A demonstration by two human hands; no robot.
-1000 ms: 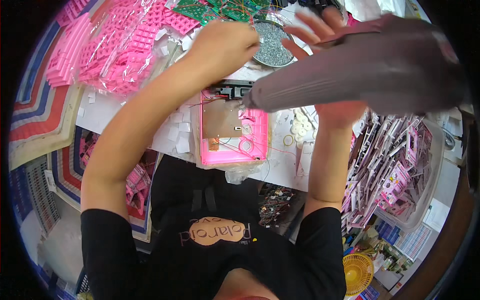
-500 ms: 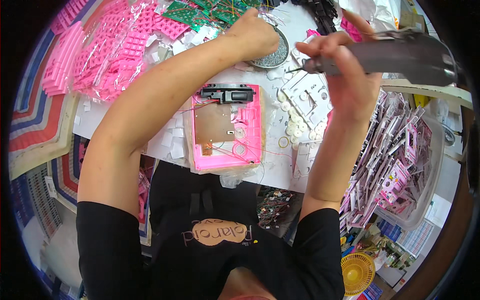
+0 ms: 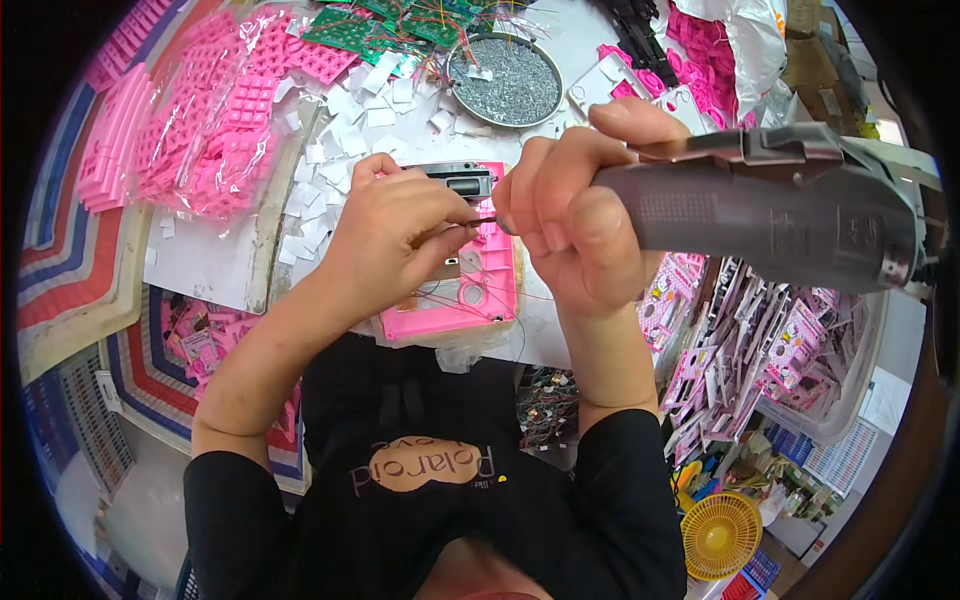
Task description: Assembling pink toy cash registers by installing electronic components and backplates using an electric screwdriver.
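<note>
One round dish point(image 3: 520, 125) is filled with small grey metal pieces point(image 3: 505, 72), and one clear bin point(image 3: 828, 428) is heaped with pink-and-white panels point(image 3: 722, 345), overlapped beyond counting. On the tabletop point(image 3: 546, 343), one pink casing point(image 3: 440, 321) is partly hidden by the left hand point(image 3: 400, 225), its thumb and forefinger brought together at the bit point(image 3: 486, 220); whether anything is pinched cannot be told. One grey power screwdriver point(image 3: 740, 208) is clamped in the right hand point(image 3: 582, 205).

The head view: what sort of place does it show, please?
Probably a small assembly workshop: green circuit boards lie in a pile, and the right hand holds a dark screwdriver-like tool towards an open pink casing.
</note>
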